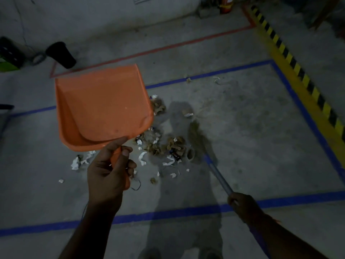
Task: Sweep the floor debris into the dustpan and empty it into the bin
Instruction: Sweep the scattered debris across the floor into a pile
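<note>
My left hand [109, 171] grips the handle of an orange dustpan [102, 107], held up above the floor with its inside showing and nothing in it. A pile of debris [164, 146], crumpled white paper and brown scraps, lies on the concrete floor just right of the pan and partly behind it. At the lower right, my right hand [242, 204] is closed on the grey handle of a broom [218, 174]. Its dark head rests at the right edge of the pile. A black bin [60, 55] stands far left, near the wall.
Blue tape lines [168, 212] frame the floor area, and a red line [149, 51] runs beyond it. A yellow-black hazard stripe [298, 71] runs along the right. Dark and green items [9, 55] sit at the far left, and a red cylinder [225, 5] stands by the back wall.
</note>
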`<action>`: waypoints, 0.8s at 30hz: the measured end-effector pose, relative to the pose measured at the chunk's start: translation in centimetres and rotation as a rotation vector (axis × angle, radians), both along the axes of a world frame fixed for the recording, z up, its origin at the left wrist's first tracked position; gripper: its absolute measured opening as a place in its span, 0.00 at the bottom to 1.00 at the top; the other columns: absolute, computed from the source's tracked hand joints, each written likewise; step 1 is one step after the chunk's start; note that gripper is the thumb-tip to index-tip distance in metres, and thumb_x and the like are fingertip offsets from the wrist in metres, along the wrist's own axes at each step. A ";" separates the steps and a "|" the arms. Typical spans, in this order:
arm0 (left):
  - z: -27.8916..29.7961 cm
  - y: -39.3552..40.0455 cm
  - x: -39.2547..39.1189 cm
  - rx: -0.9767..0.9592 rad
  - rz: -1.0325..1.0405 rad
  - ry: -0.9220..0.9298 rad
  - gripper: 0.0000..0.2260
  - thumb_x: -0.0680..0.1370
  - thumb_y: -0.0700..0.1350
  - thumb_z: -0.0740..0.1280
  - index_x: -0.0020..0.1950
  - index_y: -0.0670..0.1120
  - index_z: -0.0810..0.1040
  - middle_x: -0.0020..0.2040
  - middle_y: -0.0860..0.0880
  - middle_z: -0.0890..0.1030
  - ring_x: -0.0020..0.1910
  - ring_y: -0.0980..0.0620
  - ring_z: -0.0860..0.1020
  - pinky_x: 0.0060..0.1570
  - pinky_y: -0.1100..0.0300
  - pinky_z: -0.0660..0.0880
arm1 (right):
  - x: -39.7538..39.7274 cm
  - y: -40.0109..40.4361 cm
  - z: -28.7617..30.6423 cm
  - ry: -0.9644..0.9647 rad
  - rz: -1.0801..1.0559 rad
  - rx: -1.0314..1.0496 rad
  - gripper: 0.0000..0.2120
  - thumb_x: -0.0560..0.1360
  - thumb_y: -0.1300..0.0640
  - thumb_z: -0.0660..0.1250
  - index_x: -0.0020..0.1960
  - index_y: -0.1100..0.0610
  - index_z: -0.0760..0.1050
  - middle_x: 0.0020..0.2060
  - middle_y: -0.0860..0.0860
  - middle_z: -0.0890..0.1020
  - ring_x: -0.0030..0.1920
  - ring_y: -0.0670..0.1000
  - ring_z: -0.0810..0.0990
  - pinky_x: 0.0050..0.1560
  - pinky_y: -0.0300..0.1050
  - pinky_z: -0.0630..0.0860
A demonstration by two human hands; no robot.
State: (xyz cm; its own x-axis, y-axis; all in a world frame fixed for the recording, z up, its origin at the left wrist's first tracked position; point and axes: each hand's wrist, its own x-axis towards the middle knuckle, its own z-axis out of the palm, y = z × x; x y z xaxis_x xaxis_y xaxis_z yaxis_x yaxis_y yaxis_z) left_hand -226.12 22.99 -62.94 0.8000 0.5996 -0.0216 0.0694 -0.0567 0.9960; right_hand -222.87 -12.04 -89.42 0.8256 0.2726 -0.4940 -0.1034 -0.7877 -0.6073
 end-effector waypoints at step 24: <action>-1.8 17.1 -16.9 -0.098 -0.367 0.067 0.12 0.82 0.35 0.65 0.62 0.45 0.81 0.47 0.42 0.81 0.34 0.50 0.79 0.32 0.60 0.76 | -27.4 16.8 2.7 0.182 -0.701 0.112 0.10 0.77 0.62 0.65 0.51 0.48 0.79 0.36 0.56 0.82 0.26 0.51 0.76 0.23 0.39 0.73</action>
State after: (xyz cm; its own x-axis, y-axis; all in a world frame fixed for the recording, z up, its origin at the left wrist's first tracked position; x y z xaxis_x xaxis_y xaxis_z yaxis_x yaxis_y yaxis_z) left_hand -243.05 40.05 -64.75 0.9560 0.2660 -0.1235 0.1267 0.0050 0.9919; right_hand -250.30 4.79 -86.74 0.7322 -0.2327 -0.6401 -0.6671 -0.4343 -0.6053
